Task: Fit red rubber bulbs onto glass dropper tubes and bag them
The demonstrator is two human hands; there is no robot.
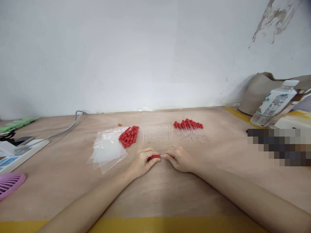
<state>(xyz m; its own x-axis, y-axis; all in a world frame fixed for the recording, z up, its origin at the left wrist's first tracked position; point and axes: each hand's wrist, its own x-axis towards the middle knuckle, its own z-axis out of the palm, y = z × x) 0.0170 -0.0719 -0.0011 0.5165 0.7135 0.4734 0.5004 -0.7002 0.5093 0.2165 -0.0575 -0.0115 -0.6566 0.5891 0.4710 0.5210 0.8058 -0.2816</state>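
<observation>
My left hand [145, 161] is closed on a red rubber bulb [155, 156]. A clear dropper tube [162, 156] meets the bulb's end, pinched in the fingers of my right hand [178, 158]; most of the tube is hidden by that hand. Behind my left hand lies a pile of loose red bulbs [128, 136]. Next to the pile, a row of bare clear tubes [154, 134] lies side by side. Farther right is a group of droppers [190, 127], red bulbs on their tubes, bulb ends toward the wall.
Clear plastic zip bags [108, 150] lie left of the bulbs. At the left edge are a power strip [29, 153] with a grey cable [63, 131] and a pink slatted object [11, 184]. A bottle [274, 105] leans by a grey-brown bag [255, 94] at right.
</observation>
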